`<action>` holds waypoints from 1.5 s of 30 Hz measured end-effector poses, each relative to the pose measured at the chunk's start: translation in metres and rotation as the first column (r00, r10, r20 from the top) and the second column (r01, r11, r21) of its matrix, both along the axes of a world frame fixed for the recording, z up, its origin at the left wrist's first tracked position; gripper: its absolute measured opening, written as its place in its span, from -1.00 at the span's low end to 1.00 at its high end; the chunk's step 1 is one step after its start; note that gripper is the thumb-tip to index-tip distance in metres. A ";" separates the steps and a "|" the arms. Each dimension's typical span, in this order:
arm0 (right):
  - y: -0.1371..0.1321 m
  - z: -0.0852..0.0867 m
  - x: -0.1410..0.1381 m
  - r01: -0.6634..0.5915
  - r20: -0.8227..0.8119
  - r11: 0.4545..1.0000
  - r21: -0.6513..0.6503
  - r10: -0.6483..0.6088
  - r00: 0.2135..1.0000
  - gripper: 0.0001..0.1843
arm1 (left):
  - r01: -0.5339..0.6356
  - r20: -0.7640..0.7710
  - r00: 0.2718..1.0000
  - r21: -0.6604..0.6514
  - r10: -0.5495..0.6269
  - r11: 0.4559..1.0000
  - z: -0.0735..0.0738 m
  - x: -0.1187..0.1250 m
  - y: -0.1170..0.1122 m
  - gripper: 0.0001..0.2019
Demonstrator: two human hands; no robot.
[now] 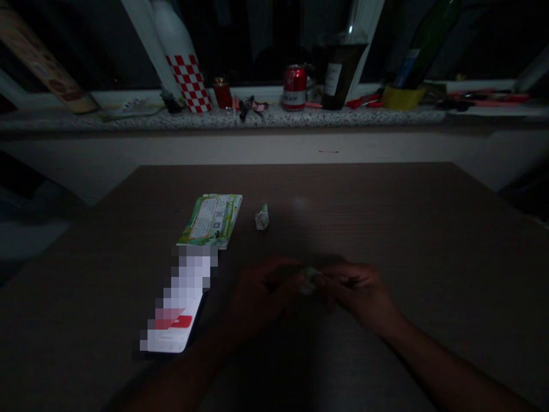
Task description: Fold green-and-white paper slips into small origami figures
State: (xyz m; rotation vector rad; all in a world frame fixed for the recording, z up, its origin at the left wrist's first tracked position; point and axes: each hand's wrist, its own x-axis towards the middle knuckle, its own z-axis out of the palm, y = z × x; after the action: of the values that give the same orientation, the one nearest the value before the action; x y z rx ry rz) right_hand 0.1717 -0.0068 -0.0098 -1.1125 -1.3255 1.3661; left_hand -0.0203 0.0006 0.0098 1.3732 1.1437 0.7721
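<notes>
Over the middle of the dark wooden table, my left hand [266, 290] and my right hand [355, 289] meet around a small folded piece of paper [307, 281]. Fingers and thumbs of both hands pinch it, the left at one side and the right at the other. Its surface looks pale and greenish, but dim light and the fingers hide most of it. Beyond my left hand stands another small folded paper piece [262, 217], white and green. Left of that lies a stack of printed green leaflets [211, 220].
A phone [175, 337] with a lit, partly pixelated screen lies left of my left arm. Along the granite windowsill [257, 119] stand a checkered bottle [191, 80], a red can [294, 87], a dark cup [338, 74] and a green bottle [433, 40].
</notes>
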 end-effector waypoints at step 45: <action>-0.003 0.002 0.017 -0.135 0.042 0.912 0.387 0.129 0.991 -0.74 | 0.257 -0.017 0.956 0.535 -0.294 0.805 0.002 -0.010 0.003 -0.79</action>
State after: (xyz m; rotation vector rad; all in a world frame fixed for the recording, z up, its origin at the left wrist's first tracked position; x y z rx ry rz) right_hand 0.1882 -0.0099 -0.0079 -0.7746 -1.6233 1.1208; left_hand -0.0304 0.0036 0.0113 1.9125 0.6644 0.9540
